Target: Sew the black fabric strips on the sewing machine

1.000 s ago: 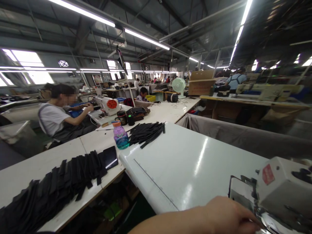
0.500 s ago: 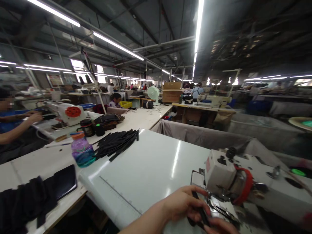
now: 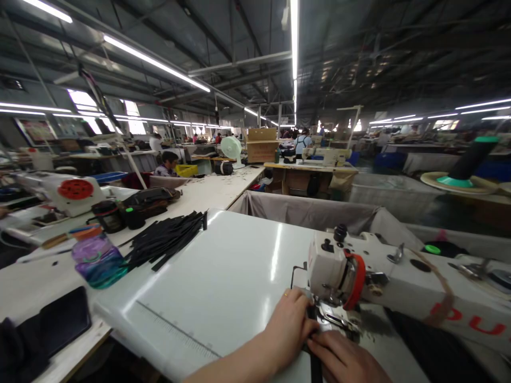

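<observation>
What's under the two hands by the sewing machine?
A black strip shows beyond and nearer than where the left hand and right hand come together; the stretch beneath them is covered.

the glossy pale table (image 3: 223,266) carries a white sewing machine (image 3: 385,260) and ruler markings (image 3: 178,329).

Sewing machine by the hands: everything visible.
The sewing machine has a white body, seemingly metal, black knobs on top, a red ring at its head, shiny parts below and cropped red lettering. A brownish band crosses it. It stands upright at the pale worktop. Left hand and right hand hold a black strip beside it; contact unclear.
</observation>
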A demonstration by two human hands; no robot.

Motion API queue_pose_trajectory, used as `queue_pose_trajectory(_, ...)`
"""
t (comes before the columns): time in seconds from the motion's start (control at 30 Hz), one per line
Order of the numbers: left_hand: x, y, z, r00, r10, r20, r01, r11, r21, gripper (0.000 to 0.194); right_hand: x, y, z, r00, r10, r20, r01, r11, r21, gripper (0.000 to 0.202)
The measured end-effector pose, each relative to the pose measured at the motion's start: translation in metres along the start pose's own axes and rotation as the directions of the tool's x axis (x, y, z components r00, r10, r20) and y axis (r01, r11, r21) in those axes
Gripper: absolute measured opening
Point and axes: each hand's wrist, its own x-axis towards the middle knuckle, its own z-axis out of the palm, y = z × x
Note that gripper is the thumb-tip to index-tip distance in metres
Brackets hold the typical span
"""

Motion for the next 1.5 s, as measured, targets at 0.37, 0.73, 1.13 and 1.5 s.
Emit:
queue_pose_trajectory(0.37, -0.002, -0.007, -0.001, 0.965, 0.237, 0.116, -0.257, 0.945, 0.204, 0.015, 0.005, -0.015, -0.004, 0.991, 0.132, 0.037, -0.129, 0.988, -0.081, 0.032)
queue_pose_trajectory(0.73, -0.002, -0.012, 0.003, 0.953, 0.271, 0.139, -0.294, 0.937, 0.190, 0.017, -0.025, -0.016, 0.005, 0.986, 0.036, 0.162, 0.003, 0.972, -0.233, 0.043)
queue_pose_trajectory(1.13, -0.007, -0.019, 0.013, 0.957, 0.267, 0.112, -0.285, 0.936, 0.207, 0.027, -0.020, -0.015, 0.007, 0.991, 0.090, 0.096, -0.072, 0.980, -0.184, 0.039)
queue_pose_trajectory(1.5, -0.007, -0.017, 0.018, 0.964, 0.252, 0.085, -0.265, 0.934, 0.239, 0.027, -0.013, -0.016, 0.005, 0.983, 0.173, 0.060, -0.161, 0.972, -0.170, 0.039)
